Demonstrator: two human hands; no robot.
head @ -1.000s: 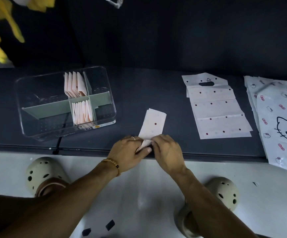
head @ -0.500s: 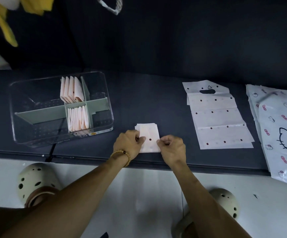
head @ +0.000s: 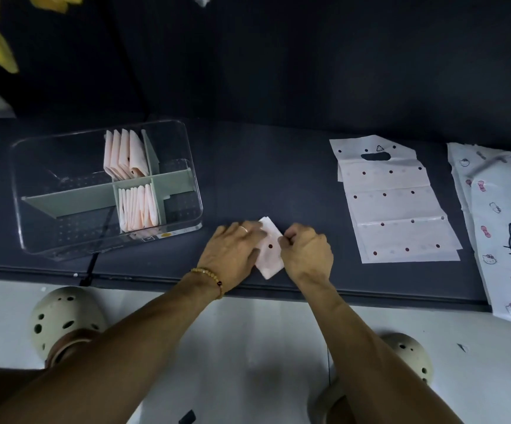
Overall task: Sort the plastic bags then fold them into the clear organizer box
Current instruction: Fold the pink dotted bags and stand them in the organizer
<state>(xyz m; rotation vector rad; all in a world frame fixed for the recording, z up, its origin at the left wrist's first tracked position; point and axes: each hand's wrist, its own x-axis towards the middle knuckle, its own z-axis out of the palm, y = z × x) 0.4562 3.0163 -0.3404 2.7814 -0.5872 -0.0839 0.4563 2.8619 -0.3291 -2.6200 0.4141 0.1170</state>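
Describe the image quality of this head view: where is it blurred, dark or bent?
Head view: dim light, the back wall nearly black; the left hand looks motion-smeared at its fingertips; glare glints on the clear organizer box; wide-angle distortion bends the table edge.

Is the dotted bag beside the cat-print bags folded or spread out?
Spread out. The dotted bag lies flat on the table, handle hole showing, only crease lines across it.

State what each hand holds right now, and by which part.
The left hand presses flat on the folded dotted bag's left side; the right hand pinches its right edge.
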